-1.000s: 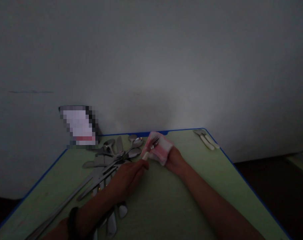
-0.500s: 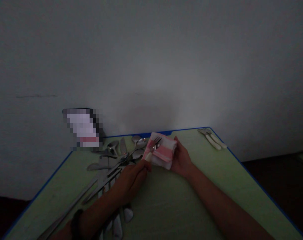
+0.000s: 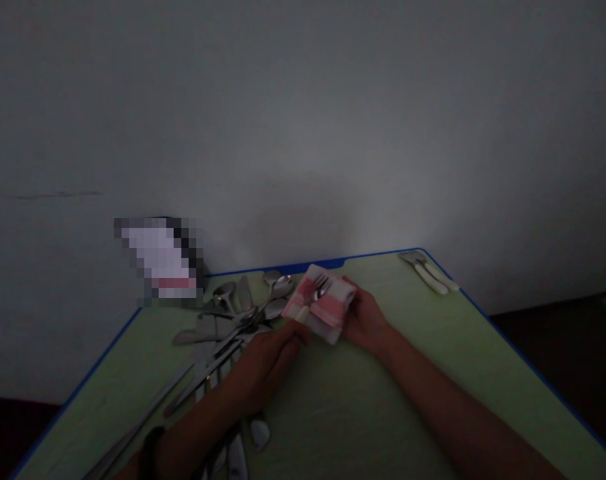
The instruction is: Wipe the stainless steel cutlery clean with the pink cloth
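Note:
My left hand [image 3: 277, 350] is closed around the pale handle of a fork [image 3: 319, 288], whose metal tines point away from me. The fork's head lies against a folded pink-and-white cloth [image 3: 335, 309]. At the cloth's right side, my right hand [image 3: 367, 319] grips its edge; some of those fingers are hidden behind it. Both hands are over the middle of the table. Just left of my left hand spreads a loose pile of metal cutlery [image 3: 215, 330], with spoons [image 3: 283, 285] and knives among it, partly covered by my left forearm.
Two forks with cream handles [image 3: 435, 277] lie side by side near the far right corner of the green, blue-edged table [image 3: 353, 407]. A blurred-out device with a lit screen [image 3: 157, 257] leans at the far left. Behind the table rises a grey wall [image 3: 303, 120].
The cloth and the fork have turned slightly, and the fork's head has shifted a little to the right across the cloth. Both hands keep their hold. The view has moved slightly.

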`<move>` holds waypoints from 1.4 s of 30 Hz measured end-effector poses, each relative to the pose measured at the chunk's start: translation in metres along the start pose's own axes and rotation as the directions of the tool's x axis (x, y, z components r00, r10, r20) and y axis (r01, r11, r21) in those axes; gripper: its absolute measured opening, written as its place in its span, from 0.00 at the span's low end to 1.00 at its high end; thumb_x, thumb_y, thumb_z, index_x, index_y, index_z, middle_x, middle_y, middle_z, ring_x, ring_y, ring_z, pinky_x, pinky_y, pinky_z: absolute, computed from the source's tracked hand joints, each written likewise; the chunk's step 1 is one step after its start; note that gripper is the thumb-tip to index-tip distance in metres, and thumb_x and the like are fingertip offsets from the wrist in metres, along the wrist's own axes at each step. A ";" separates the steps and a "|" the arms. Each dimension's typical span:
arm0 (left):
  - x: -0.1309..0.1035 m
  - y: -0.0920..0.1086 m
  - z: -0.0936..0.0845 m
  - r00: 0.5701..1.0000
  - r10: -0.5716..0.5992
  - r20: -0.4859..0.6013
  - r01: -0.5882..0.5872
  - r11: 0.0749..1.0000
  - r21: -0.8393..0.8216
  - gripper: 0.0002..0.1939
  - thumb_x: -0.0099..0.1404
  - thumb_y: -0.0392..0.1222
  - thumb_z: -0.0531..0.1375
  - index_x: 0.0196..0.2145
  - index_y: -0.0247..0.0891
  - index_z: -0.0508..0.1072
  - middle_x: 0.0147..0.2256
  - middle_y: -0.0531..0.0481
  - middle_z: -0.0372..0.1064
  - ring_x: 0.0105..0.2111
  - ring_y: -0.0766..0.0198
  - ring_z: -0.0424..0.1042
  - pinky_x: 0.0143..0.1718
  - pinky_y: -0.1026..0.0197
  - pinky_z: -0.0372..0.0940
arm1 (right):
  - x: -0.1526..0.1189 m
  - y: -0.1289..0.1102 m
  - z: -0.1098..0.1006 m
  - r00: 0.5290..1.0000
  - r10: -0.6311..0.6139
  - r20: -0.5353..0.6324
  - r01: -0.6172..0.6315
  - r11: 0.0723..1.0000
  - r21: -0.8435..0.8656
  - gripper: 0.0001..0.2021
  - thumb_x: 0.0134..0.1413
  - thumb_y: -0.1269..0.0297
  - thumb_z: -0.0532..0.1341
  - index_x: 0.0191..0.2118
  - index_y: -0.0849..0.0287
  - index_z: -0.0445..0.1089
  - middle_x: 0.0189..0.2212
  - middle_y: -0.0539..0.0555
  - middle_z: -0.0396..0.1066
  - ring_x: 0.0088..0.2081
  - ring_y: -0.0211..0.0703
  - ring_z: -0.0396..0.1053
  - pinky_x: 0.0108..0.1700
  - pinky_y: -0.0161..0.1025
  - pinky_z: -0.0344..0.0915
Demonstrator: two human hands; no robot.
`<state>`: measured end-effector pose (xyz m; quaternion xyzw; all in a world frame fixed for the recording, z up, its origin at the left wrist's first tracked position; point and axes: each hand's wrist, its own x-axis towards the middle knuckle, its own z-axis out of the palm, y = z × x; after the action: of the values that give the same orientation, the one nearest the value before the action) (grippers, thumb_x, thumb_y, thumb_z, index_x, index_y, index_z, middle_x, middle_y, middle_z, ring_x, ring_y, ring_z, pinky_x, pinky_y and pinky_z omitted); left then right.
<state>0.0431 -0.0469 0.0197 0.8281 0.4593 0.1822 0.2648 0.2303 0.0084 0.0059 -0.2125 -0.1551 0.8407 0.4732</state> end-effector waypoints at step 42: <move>-0.001 -0.001 0.002 0.999 0.027 -0.035 -0.029 0.997 -0.067 0.13 0.69 0.43 0.42 0.38 0.38 0.64 0.26 0.54 0.63 0.26 0.66 0.64 0.27 0.65 0.57 | -0.002 0.012 -0.002 0.985 -0.149 0.088 0.168 0.950 -0.264 0.10 0.52 0.58 0.58 0.33 0.60 0.69 0.26 0.51 0.72 0.29 0.38 0.68 0.37 0.36 0.65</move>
<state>0.0428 -0.0481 0.0176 0.8218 0.4456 0.2153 0.2824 0.2234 0.0011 -0.0008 -0.2338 -0.3009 0.7775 0.5003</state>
